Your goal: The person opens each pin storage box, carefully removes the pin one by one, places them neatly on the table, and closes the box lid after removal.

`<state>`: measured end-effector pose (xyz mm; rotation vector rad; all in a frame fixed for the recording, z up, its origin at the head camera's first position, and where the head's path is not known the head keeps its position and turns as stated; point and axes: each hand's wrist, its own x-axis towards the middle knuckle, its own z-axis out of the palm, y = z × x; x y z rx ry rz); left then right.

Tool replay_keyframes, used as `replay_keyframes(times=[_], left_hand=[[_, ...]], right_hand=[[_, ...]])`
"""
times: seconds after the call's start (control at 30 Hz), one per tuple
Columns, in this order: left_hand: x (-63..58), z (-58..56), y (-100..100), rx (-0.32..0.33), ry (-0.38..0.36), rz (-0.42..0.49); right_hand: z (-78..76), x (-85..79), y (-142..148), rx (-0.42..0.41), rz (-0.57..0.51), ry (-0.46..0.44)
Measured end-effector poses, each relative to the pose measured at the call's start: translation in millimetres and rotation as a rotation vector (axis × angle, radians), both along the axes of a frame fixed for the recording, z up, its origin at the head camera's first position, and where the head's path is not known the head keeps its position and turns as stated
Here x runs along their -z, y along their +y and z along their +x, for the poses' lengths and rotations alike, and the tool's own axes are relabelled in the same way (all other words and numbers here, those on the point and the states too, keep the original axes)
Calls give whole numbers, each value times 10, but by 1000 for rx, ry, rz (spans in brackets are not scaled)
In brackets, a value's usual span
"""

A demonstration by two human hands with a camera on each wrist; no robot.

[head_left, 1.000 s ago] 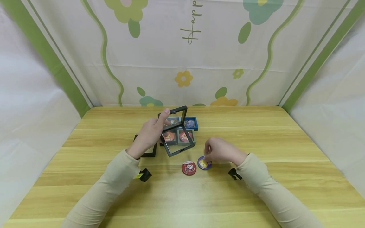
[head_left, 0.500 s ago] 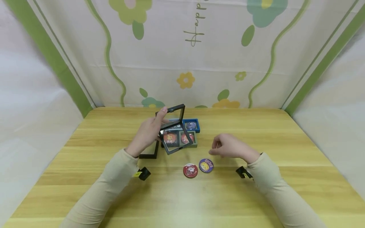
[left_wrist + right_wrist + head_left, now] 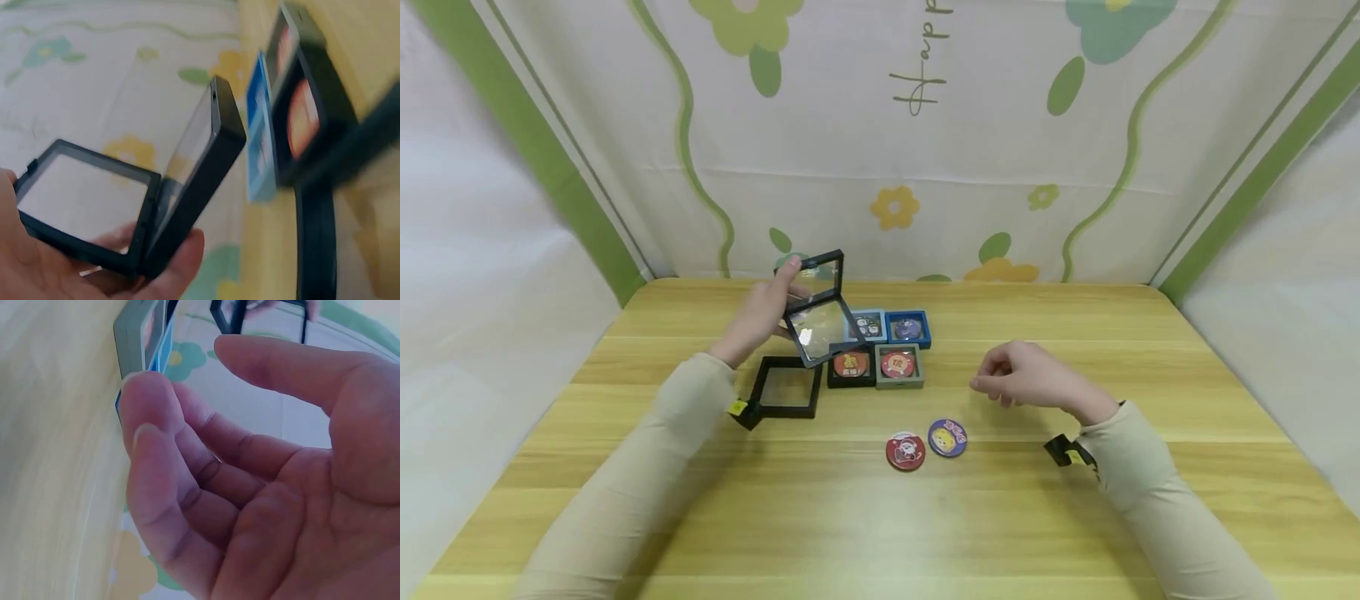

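Observation:
My left hand (image 3: 762, 310) grips a black display frame (image 3: 820, 332) with clear film, its two hinged halves spread apart, raised above the table. In the left wrist view, fingers support the frame (image 3: 94, 203) near its hinge. My right hand (image 3: 1036, 379) hovers over the table at the right with loosely bent fingers and nothing in them; the right wrist view shows thumb and fingertips apart. Two round badges lie in front: a red one (image 3: 906, 451) and a purple one (image 3: 947, 437) with a yellow character, almost touching.
Another black frame (image 3: 790, 412) lies on the table below my left hand. Beside it, small framed badges form a block: black (image 3: 852, 367), grey-green (image 3: 898, 367), light blue (image 3: 869, 325) and blue (image 3: 908, 329). A flowered cloth (image 3: 850, 142) hangs behind the wooden table (image 3: 880, 533).
My left hand has carried the black frame left and upward, uncovering the framed badges. My right hand has left the purple badge and drawn away to the right, its thumb and fingers parting.

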<state>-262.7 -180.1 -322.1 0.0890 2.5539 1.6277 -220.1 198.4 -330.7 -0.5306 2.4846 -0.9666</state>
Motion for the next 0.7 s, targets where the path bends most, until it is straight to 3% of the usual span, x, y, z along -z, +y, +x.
replay_keyframes(times=[0.13, 0.27, 0.7], left_hand=[[68, -192, -173, 31, -42, 50], [128, -338, -337, 81, -65, 42], [206, -659, -595, 151, -156, 0]], right_hand=[[-12, -16, 52, -22, -11, -1], [-28, -4, 58, -34, -25, -1], [-57, 36, 70, -37, 0, 0]])
